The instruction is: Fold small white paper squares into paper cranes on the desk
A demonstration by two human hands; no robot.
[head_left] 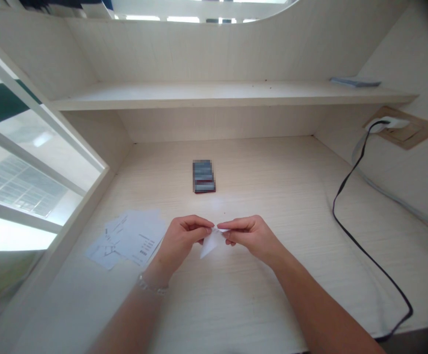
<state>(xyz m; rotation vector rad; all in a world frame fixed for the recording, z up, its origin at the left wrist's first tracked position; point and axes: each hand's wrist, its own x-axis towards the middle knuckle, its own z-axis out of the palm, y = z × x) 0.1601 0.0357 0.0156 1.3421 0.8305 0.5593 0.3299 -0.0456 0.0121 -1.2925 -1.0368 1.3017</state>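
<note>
Left hand [186,232] angles in from the lower left, thumb and forefinger pinched closed on the upper left of a small white paper [211,243]. That paper sits between both hands over the desk [272,177], apparently already folded to a point; how much folding is left cannot be told. The right hand [248,232] reaches in from the lower right, thumb and forefinger closed on the paper's upper right, other fingers curled below.
</note>
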